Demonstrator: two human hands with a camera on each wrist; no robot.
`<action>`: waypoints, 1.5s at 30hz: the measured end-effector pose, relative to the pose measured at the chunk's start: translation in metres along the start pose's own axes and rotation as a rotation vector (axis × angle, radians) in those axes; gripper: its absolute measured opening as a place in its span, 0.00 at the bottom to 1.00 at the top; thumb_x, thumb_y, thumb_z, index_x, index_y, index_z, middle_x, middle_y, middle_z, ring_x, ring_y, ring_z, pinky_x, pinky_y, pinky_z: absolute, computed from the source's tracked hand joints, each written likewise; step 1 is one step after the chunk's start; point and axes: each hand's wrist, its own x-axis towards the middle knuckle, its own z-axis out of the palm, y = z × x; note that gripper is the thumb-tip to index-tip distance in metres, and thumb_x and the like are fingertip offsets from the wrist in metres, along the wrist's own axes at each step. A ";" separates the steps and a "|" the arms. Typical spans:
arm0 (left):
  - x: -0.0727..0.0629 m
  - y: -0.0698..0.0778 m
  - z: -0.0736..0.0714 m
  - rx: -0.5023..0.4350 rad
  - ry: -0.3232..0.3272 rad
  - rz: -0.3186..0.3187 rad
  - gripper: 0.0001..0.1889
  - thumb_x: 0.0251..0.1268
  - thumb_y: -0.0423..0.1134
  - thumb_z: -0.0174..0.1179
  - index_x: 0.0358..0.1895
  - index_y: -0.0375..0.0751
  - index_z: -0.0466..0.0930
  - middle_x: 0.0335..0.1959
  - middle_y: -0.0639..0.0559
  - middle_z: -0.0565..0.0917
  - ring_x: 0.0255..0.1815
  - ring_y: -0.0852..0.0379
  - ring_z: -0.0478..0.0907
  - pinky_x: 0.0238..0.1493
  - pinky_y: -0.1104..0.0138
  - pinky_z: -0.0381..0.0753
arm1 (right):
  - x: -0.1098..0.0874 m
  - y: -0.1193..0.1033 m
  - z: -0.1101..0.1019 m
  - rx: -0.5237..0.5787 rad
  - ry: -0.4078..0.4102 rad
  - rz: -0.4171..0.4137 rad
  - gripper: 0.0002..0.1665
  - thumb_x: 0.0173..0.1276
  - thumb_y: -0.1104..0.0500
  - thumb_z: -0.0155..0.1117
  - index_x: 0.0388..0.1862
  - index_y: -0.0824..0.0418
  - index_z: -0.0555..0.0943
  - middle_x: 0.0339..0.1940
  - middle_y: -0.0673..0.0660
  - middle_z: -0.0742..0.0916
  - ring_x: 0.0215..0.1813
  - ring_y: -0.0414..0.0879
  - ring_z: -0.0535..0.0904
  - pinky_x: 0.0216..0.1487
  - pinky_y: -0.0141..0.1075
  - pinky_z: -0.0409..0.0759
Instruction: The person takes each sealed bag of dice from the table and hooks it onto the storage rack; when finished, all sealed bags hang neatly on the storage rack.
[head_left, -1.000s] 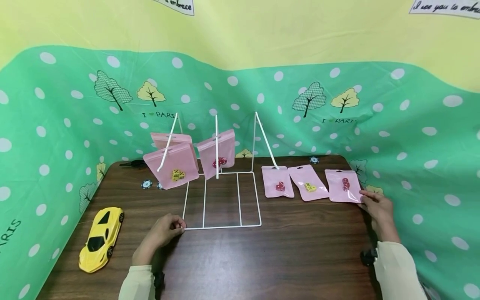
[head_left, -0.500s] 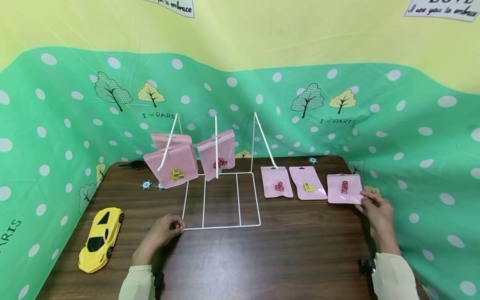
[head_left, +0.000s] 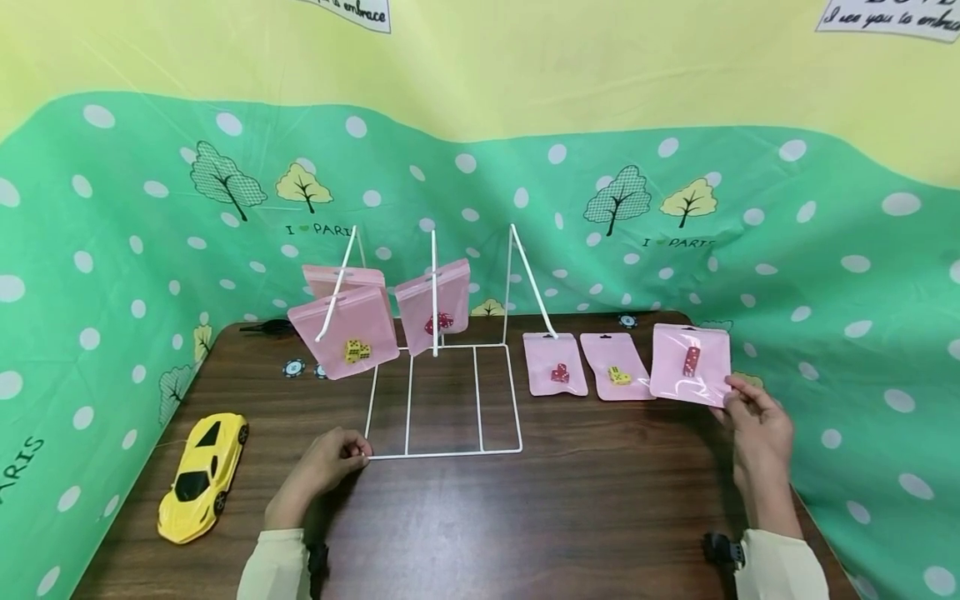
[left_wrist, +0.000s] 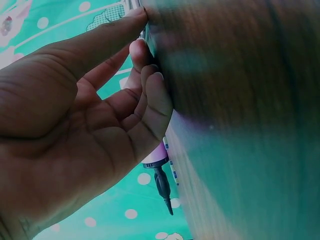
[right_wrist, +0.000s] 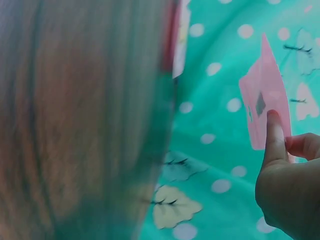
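Note:
My right hand [head_left: 761,425] pinches the lower right corner of a pink zip bag [head_left: 671,379] with red dice showing through its front. In the right wrist view, that pink bag [right_wrist: 262,100] stands raised off the table, between thumb and finger. My left hand [head_left: 326,462] pinches the front left corner of a white wire display rack [head_left: 450,455]. The left wrist view shows the left hand [left_wrist: 95,110] low at the table, its fingertips close together. Pink bags hang on the rack's left arm, the front bag [head_left: 330,325] holding yellow dice. A bag with red dice [head_left: 453,292] hangs on the middle arm.
Two more pink bags, one with red dice [head_left: 540,362] and one with yellow dice [head_left: 607,358], lie right of the rack. A yellow toy car [head_left: 202,479] sits at the left. Poker chips [head_left: 293,367] lie near the back of the wooden table [head_left: 555,517].
My right hand has lifted the pink bag with red dice off the table, tilting its face up toward the head camera. My left hand has stayed on the rack corner.

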 end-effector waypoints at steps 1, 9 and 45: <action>0.000 0.000 0.000 0.005 -0.001 -0.002 0.08 0.69 0.24 0.68 0.34 0.39 0.84 0.31 0.53 0.76 0.35 0.56 0.70 0.39 0.63 0.71 | -0.005 -0.002 0.003 0.018 0.004 -0.015 0.15 0.79 0.70 0.62 0.57 0.59 0.89 0.53 0.51 0.79 0.43 0.38 0.79 0.39 0.25 0.85; 0.000 0.001 0.000 0.010 0.001 -0.017 0.08 0.69 0.24 0.68 0.34 0.40 0.83 0.30 0.53 0.75 0.36 0.56 0.70 0.40 0.62 0.71 | -0.040 -0.011 0.021 0.071 -0.023 -0.170 0.13 0.76 0.72 0.66 0.56 0.68 0.88 0.51 0.55 0.81 0.39 0.42 0.79 0.35 0.26 0.83; -0.001 0.000 -0.001 0.020 0.002 -0.012 0.08 0.70 0.24 0.69 0.35 0.40 0.83 0.30 0.53 0.76 0.36 0.56 0.70 0.40 0.62 0.71 | -0.192 -0.034 0.081 0.774 -0.583 -0.368 0.22 0.72 0.91 0.40 0.56 0.88 0.77 0.48 0.69 0.85 0.39 0.48 0.86 0.38 0.32 0.87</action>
